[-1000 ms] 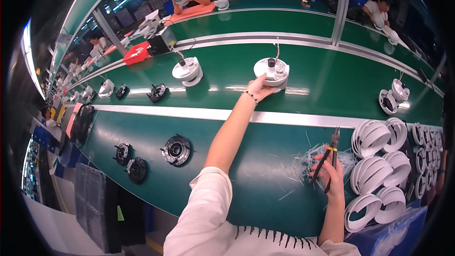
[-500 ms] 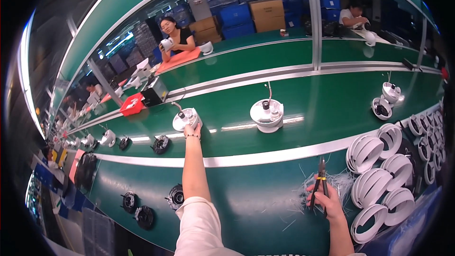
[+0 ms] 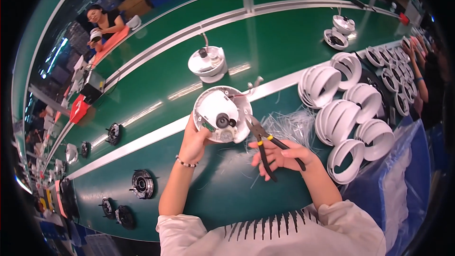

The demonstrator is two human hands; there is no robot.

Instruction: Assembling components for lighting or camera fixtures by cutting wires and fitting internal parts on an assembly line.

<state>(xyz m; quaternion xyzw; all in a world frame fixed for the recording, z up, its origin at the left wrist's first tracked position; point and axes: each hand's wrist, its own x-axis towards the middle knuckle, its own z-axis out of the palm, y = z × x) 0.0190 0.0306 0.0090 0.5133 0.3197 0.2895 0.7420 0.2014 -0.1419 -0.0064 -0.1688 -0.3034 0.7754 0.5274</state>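
My left hand (image 3: 193, 141) grips a round white camera housing (image 3: 214, 109) by its left side, tilted so that its inside faces me. A black lens, a bit of green circuit board and a cable with a white plug show on it. In my right hand (image 3: 289, 155) is a pair of cutting pliers (image 3: 258, 133) with black handles and yellow bands. The handles are spread, and the jaws point up at the housing's lower right rim. Whether the jaws touch it I cannot tell. Cut clear plastic strips (image 3: 291, 130) lie behind my right hand.
Another white housing (image 3: 208, 65) stands on the green conveyor belt (image 3: 156, 97), with two more (image 3: 337, 38) farther right. White rings (image 3: 332, 118) are stacked at the right. Black round parts (image 3: 142, 183) lie on the bench at left. A co-worker (image 3: 105, 23) sits across the belt.
My left hand has brought the housing from the belt toward me, up to the pliers. My right hand has moved left, and the view has turned to the right and downward.
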